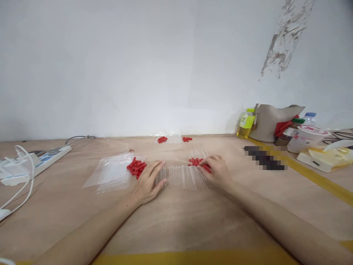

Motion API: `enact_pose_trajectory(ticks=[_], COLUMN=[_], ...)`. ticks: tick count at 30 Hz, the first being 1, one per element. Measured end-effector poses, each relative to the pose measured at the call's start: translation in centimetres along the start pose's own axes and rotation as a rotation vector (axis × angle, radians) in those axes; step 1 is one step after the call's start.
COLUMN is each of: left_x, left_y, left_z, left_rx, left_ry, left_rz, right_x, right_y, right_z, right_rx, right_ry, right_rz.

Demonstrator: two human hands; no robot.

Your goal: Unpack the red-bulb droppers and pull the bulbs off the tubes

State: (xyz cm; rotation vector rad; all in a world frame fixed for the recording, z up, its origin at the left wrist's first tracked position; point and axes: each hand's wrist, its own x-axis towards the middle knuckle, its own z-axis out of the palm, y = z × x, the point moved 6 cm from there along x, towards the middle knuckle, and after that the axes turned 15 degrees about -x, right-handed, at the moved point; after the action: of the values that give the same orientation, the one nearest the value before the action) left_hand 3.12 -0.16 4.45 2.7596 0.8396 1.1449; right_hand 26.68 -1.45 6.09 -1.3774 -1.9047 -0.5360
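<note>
A row of slim clear tubes (pixel 179 177) lies side by side on the brown tabletop in front of me. My left hand (pixel 151 181) rests at the row's left end, fingers stretched and thumb apart, holding nothing. Just left of it is a pile of small red caps (pixel 136 168). My right hand (pixel 216 170) is at the row's right end, its fingers pinched on a red cap (pixel 206 168). Beside those fingertips, more red caps (pixel 194 161) sit at the far ends of the tubes. More clear tubes (pixel 199 154) fan out behind them, partly hidden.
Clear plastic bags (pixel 114 173) lie left of the pile. Near the wall, another bag (pixel 174 139) holds two red clusters. A power strip (pixel 52 160) with white cables is far left. At right stand a yellow bottle (pixel 246 124), a grey bag (pixel 266 125), a tub (pixel 306 139) and tissues (pixel 322 160).
</note>
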Motion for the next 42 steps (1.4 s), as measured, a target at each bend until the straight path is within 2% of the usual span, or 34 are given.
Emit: enact_pose_trajectory(ticks=[2,4,7,18,26,32,35,37,39,40,42], left_x=[0.2,0.3,0.4,0.6,0.6,0.6,0.2,0.0,-0.1,-0.1,-0.1], left_y=[0.9,1.9,2.9,3.5,3.8,4.3,3.6,2.2,0.3,-0.7,-2.1], left_z=[0.3,0.9,1.6,2.1,1.5,1.8,1.7,0.7,-0.7,-1.4,-2.0], left_rx=[0.01,0.026,0.059,0.091,0.066,0.108,0.096,0.055,0.012,0.004,0.015], left_ry=[0.034,0.007,-0.031,-0.019,-0.035,-0.054,-0.062,-0.009,0.086,0.125,0.147], left_rz=[0.058,0.137,0.206,0.225,0.218,0.246,0.264,0.224,0.117,0.052,-0.048], right_x=[-1.3,-2.4,-3.0,-3.2,-3.0,-3.3,-3.3,-2.9,-2.1,-1.6,-1.0], right_y=[-1.8,-3.5,-4.8,-5.1,-5.8,-5.6,-4.8,-3.1,-0.3,1.4,4.4], right_z=[0.0,0.2,0.3,1.1,0.2,0.0,0.1,0.0,-0.1,-0.1,0.2], right_rx=[0.023,0.037,0.068,-0.027,-0.053,-0.017,0.001,0.051,0.147,0.195,0.204], right_ry=[0.081,0.129,0.166,0.137,0.09,0.065,0.04,0.016,-0.02,-0.041,-0.109], right_rz=[-0.126,-0.229,-0.293,-0.352,-0.426,-0.414,-0.418,-0.364,-0.2,-0.074,0.127])
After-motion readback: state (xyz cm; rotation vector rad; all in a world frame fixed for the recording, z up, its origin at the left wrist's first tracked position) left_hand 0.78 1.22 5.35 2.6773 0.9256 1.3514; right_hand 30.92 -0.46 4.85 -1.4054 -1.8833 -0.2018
